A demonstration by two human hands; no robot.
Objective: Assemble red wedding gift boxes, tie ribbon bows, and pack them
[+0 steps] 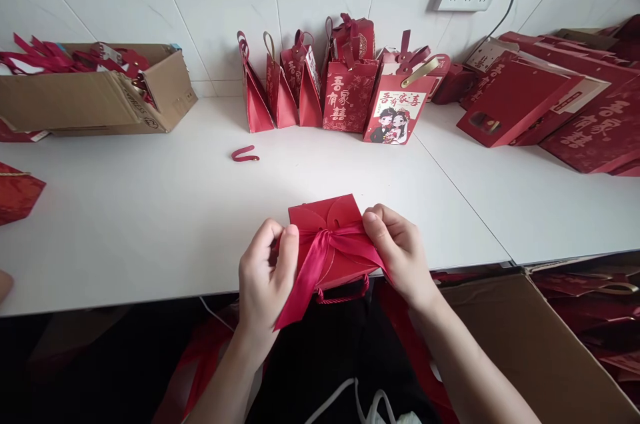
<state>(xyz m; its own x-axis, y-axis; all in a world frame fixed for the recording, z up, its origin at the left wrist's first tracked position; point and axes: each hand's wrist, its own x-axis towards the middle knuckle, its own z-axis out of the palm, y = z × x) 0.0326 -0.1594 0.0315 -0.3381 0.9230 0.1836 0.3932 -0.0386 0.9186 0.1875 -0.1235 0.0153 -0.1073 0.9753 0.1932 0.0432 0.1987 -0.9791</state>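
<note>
A small red gift box lies at the near edge of the white table. A red satin ribbon is knotted across it, with one tail hanging down over the table edge. My left hand pinches the ribbon at the box's left side. My right hand pinches the ribbon at the right side. A twisted red cord handle hangs below the box.
Several finished red gift bags stand in a row by the wall. A cardboard box of red ribbons sits far left. Flat red cartons pile at the right. A loose red strap lies mid-table. An open cardboard box stands below right.
</note>
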